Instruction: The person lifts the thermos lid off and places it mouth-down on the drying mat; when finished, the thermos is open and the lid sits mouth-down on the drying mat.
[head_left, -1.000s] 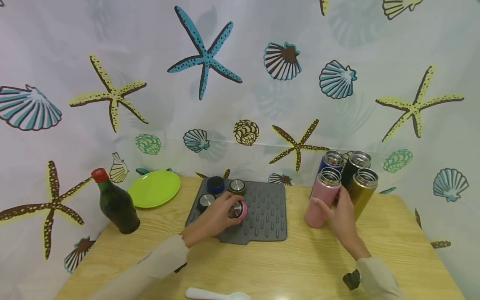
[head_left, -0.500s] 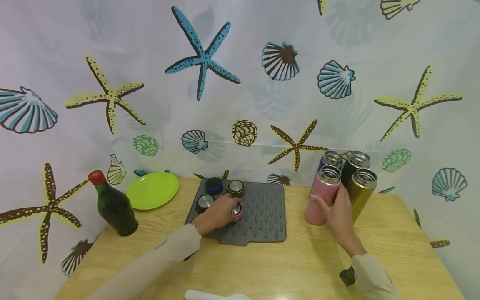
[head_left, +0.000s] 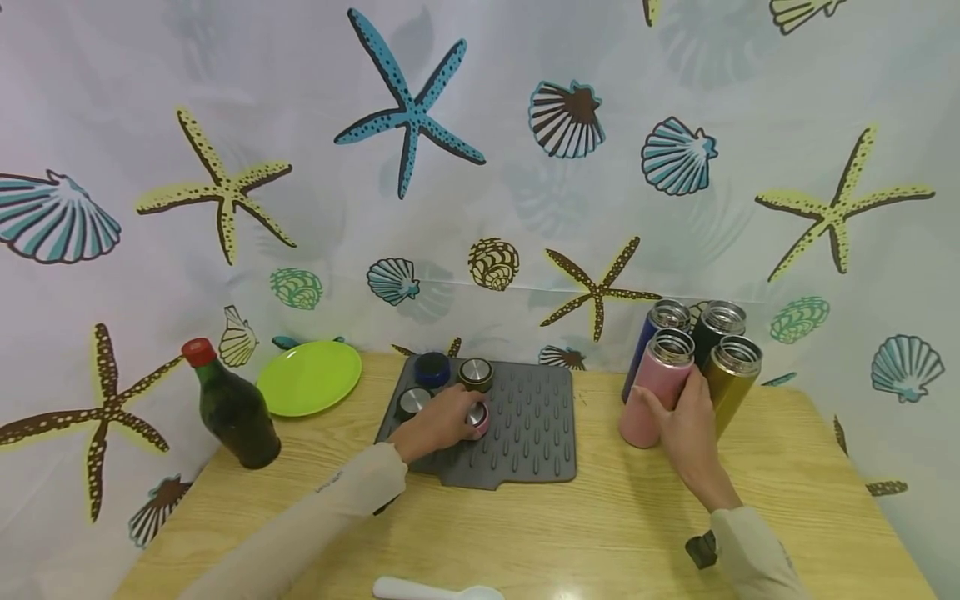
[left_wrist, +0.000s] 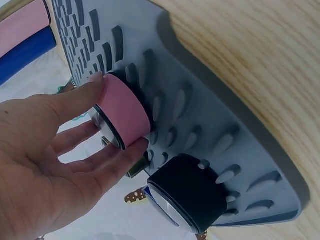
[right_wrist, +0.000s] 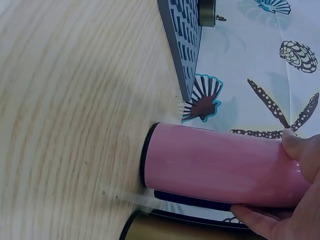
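Observation:
My left hand [head_left: 442, 421] holds a pink bottle lid [left_wrist: 125, 112] on the grey ridged mat [head_left: 532, 425], thumb on one side and fingers on the other. Around it on the mat stand a black lid [head_left: 414, 402], a dark blue lid [head_left: 432, 368] and an olive-gold lid [head_left: 476, 375], metal tops up. My right hand [head_left: 692, 429] grips an upright pink insulated bottle [right_wrist: 225, 165] at the right, thumb and fingers on its sides. Its mouth is uncovered. Close behind and beside it are lidless blue [head_left: 647, 342], dark green [head_left: 703, 337] and gold [head_left: 729, 387] bottles.
A green bottle with a red cap [head_left: 238, 412] stands at the left. A lime-green plate [head_left: 309, 377] leans against the patterned curtain [head_left: 487, 192]. A white spoon [head_left: 438, 592] lies at the front edge of the wooden table [head_left: 525, 533].
My left hand has lowered the pink lid onto the mat and still holds it. My right hand has shifted the pink bottle slightly right and back, closer to the other bottles.

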